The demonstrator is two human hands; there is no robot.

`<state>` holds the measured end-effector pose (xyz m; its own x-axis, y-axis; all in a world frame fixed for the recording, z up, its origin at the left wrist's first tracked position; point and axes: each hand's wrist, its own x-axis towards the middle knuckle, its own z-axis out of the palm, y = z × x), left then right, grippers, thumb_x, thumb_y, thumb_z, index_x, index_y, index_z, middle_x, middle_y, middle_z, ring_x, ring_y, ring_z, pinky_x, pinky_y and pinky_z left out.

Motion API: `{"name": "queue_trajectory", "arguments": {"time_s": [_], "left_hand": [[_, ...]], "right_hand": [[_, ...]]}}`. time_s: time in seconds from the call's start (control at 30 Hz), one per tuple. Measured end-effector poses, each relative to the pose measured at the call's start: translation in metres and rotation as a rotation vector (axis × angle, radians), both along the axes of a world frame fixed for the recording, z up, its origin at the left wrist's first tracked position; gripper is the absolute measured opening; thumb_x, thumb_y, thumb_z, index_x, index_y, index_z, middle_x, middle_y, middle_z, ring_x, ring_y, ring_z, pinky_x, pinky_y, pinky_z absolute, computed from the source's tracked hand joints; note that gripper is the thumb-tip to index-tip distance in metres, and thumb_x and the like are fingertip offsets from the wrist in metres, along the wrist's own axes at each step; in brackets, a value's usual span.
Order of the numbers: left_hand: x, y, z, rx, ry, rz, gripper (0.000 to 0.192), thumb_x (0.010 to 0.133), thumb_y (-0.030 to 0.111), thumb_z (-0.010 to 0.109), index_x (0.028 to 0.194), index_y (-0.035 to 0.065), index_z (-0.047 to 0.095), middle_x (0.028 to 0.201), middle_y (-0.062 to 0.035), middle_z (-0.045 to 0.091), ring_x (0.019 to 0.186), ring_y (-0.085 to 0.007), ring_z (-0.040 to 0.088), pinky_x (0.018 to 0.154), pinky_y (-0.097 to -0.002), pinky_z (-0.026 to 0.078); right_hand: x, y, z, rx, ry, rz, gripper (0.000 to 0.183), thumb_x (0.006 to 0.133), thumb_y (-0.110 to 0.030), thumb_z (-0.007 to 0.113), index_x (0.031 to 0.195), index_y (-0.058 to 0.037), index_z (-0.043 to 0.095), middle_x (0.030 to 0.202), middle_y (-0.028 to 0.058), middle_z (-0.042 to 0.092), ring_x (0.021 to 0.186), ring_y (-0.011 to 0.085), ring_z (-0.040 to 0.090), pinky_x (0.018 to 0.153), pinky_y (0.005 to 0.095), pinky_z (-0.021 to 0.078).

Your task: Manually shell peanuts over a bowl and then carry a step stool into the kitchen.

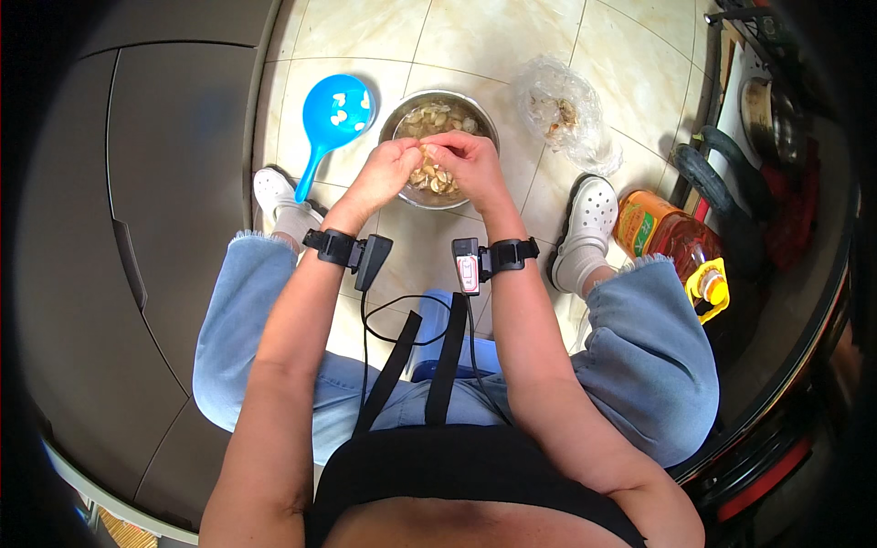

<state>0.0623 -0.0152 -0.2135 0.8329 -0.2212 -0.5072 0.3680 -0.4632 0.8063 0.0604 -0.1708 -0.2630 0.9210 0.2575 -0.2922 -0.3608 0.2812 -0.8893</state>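
My left hand [395,164] and my right hand [469,159] meet fingertip to fingertip above a round metal bowl [490,122]. Pinched between them is a small pale piece that looks like a garlic clove [423,146], mostly covered by my fingers. Below, unpeeled-looking garlic cloves [433,179] lie in water in the bowl; my hands hide the middle of it. To the left, a blue plastic water ladle [322,123] rests on the floor with several peeled white cloves [339,118] in it.
A clear plastic bag [582,130] holding brownish scraps lies right of the bowl on the tiled floor [493,34]. An oil bottle [668,236] stands by my right shoe [590,212], near dark green gourds [709,178]. Grey cabinets [178,171] line the left. Cables [364,342] hang from my wrist devices.
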Motion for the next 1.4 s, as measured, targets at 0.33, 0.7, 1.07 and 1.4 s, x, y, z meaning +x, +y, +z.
{"name": "queue_trajectory", "arguments": {"time_s": [0.33, 0.7, 1.07, 1.4], "left_hand": [[-0.010, -0.010, -0.006, -0.089, 0.194, 0.248, 0.024, 0.091, 0.024, 0.041, 0.074, 0.0072, 0.049, 0.060, 0.0027, 0.041, 0.047, -0.0063, 0.033, 0.042, -0.0228, 0.026], [-0.009, -0.009, -0.009, -0.611, 0.405, 0.524, 0.021, 0.094, 0.019, 0.044, 0.080, 0.0057, 0.051, 0.065, 0.0028, 0.045, 0.049, -0.0049, 0.033, 0.042, -0.0200, 0.025], [-0.007, -0.023, -0.001, -0.503, 0.260, 0.699, 0.014, 0.092, 0.015, 0.054, 0.096, 0.0025, 0.061, 0.078, -0.0002, 0.060, 0.065, -0.0053, 0.055, 0.058, -0.0173, 0.046], [-0.009, -0.019, -0.014, -0.328, 0.057, 0.629, 0.008, 0.088, 0.007, 0.059, 0.088, 0.0008, 0.064, 0.078, -0.0027, 0.064, 0.068, -0.0071, 0.057, 0.063, -0.0187, 0.047]], "right_hand": [[-0.006, 0.005, -0.004, -0.033, -0.010, -0.017, 0.012, 0.081, -0.005, 0.065, 0.090, 0.0015, 0.069, 0.082, 0.0034, 0.067, 0.071, 0.0085, 0.059, 0.065, 0.0220, 0.0470], [-0.004, 0.002, 0.002, 0.162, 0.237, -0.083, 0.019, 0.086, -0.013, 0.062, 0.101, -0.0003, 0.067, 0.087, 0.0014, 0.065, 0.075, 0.0061, 0.055, 0.068, 0.0188, 0.0448], [0.000, 0.002, 0.004, 0.184, 0.219, -0.160, 0.018, 0.083, -0.009, 0.065, 0.099, -0.0009, 0.065, 0.088, 0.0030, 0.065, 0.075, 0.0082, 0.060, 0.066, 0.0212, 0.0486], [0.002, 0.003, 0.002, 0.105, 0.215, -0.125, 0.015, 0.077, -0.006, 0.070, 0.090, -0.0007, 0.064, 0.083, 0.0034, 0.064, 0.073, 0.0089, 0.060, 0.064, 0.0215, 0.0479]]}}
